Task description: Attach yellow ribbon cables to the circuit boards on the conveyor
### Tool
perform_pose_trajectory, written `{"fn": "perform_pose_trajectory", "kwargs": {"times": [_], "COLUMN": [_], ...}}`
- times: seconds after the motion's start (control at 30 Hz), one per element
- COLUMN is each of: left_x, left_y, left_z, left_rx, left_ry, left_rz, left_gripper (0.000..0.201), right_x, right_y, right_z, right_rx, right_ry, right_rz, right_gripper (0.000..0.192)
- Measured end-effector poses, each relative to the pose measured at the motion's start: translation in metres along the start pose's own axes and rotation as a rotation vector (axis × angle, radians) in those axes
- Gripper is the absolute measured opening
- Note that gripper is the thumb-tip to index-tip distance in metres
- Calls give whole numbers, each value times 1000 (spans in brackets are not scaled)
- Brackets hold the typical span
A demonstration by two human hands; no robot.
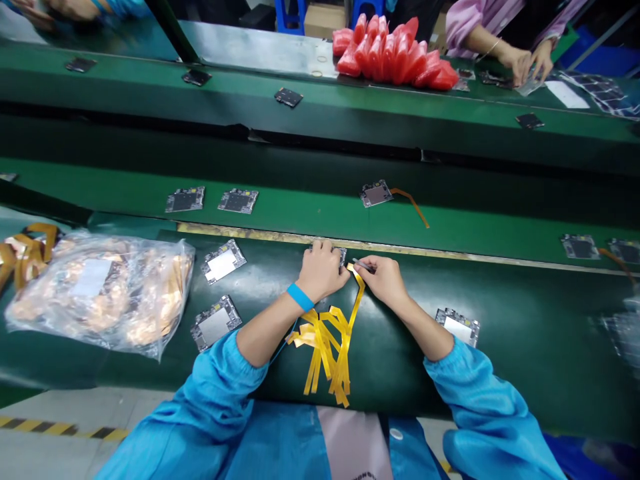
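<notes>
Circuit board [343, 255], likely fragile: grip edges. Left hand [324, 272] curls over it; four o'clock, right hand [384, 279] pinches tool [363, 266].

From my remote post I see both forearms [427, 330] converging, left hand [324, 270] palm-down, fingers bent, right hand [386, 280] pinched just beside it.

The one camera sits on the wearer's head, facing forward and down, close above left hand [323, 272] and right hand [384, 281]; it spans from the near blue jacket [280, 440] across the tabletop [520, 313] to a far co-worker's pink sleeve [465, 27].
</notes>
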State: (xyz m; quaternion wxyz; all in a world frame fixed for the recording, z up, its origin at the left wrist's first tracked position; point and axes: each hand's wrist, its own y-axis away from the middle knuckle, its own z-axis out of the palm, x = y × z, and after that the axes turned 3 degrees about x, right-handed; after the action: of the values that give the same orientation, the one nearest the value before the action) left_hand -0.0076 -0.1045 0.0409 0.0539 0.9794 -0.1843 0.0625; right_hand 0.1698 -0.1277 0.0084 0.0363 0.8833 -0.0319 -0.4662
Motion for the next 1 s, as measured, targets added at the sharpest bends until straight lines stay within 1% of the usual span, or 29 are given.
{"fn": "perform_pose_trajectory", "kwargs": {"times": [0.27, 0.43, 0.57, 0.67, 0.77, 1.0], "left_x": [-18, -21, -26, -31, -33, -33], "left_y": [3, 5, 11, 21, 32, 56], "left_z": [3, 5, 8, 9, 10, 13], "left_rx": [34, 57, 106, 146, 171, 124], "left_ry": [113, 165, 225, 248, 247, 247], "left_rz": [74, 86, 127, 169, 210, 292], "left_gripper": [15, 12, 10, 12, 18, 32], "right_x": [-3, -4, -5, -5, -6, -12], "right_y": [2, 2, 2, 2, 2, 3], "right_z": [4, 4, 4, 4, 3, 0], "right_rx": [6, -2, -7, -5, -8, -35], "right_ry": [84, 100, 98, 92, 109, 212], "right_rz": [39, 50, 55, 50, 48, 46], "right_gripper": [9, 9, 9, 10, 10, 10]}}
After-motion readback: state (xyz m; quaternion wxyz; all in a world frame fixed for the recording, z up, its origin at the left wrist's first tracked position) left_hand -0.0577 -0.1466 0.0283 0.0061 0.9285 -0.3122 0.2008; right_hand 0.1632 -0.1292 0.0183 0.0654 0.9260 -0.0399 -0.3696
